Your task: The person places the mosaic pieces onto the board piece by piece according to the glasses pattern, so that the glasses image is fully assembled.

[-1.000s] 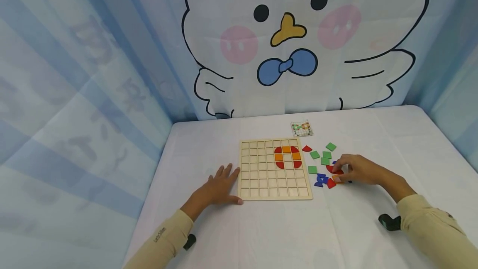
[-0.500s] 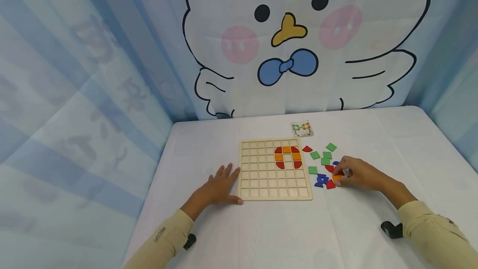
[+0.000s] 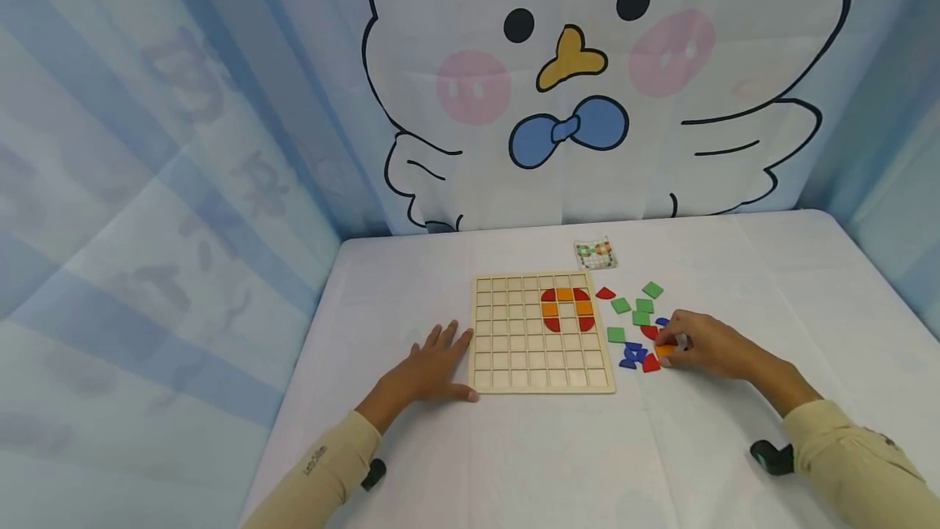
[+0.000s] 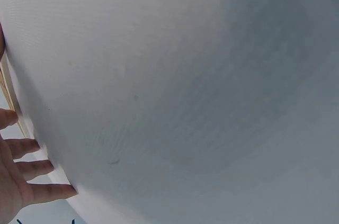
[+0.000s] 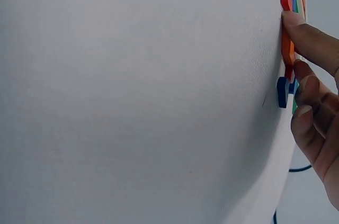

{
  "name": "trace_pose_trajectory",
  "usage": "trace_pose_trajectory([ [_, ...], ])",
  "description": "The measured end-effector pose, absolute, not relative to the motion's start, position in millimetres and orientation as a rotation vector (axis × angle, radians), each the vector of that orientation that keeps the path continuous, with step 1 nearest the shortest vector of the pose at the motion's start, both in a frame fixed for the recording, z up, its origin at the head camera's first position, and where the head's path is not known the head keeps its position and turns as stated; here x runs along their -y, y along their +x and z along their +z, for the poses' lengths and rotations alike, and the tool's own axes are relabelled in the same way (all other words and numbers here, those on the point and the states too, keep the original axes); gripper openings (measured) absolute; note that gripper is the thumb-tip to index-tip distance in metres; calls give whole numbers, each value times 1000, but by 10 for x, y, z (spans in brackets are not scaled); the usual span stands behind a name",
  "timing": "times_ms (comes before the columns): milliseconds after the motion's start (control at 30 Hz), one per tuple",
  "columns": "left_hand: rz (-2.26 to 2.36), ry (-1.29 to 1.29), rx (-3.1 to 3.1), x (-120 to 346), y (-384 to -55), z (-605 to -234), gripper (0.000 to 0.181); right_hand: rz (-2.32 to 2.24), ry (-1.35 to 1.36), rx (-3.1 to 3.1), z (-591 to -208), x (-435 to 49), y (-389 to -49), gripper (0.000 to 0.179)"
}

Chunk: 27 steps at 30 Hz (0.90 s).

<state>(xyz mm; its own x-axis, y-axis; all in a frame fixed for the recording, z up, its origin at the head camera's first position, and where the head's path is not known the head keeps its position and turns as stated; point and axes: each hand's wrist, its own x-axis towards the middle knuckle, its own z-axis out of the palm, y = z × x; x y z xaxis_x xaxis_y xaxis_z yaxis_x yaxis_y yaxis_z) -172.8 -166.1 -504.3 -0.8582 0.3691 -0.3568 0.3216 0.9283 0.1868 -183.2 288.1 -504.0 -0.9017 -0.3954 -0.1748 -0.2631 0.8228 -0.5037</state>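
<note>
grid board (image 3: 507, 357): lay flat on the white table (image 3: 558, 455); every place below was reckoned from it, its near edge being the one toward the person.
orange piece (image 3: 664, 351): sat off the grid board's right side, beyond the cluster of blue pieces (image 3: 633, 352) and level with the board's nearer half.
right hand (image 3: 708, 343): lay on the piece's outer side, farther from the grid board than the piece was; thumb and a finger pinched it. Whether it was clear of the table could not be told.
left hand (image 3: 433, 366): stood at the grid board's left edge, fingers spread and grasping nothing, with the board's whole width between it and the piece; the right hand was much the nearer.
way to the board: from the pinch, the grid board lay leftward, past the blue pieces; in my judgement any carry would have turned on that.
long axis: none could be read, since the fingers hid part of the outline.
look: thin, flat and plain orange, seen nearly edge-on in the right wrist view; its colour matched the orange squares (image 3: 565, 295) set in the grid board's far right part.
red piece (image 3: 650, 363): lay just beside the orange one, on its grid-board side and slightly nearer the person.
</note>
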Motion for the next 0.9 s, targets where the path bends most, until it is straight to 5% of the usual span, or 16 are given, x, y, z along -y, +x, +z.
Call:
trace_pose_trajectory([
  [900, 146, 496, -2694, 1648, -1719, -5023, 110, -731, -574, -2786, -5084, -2969, -1772, 23],
])
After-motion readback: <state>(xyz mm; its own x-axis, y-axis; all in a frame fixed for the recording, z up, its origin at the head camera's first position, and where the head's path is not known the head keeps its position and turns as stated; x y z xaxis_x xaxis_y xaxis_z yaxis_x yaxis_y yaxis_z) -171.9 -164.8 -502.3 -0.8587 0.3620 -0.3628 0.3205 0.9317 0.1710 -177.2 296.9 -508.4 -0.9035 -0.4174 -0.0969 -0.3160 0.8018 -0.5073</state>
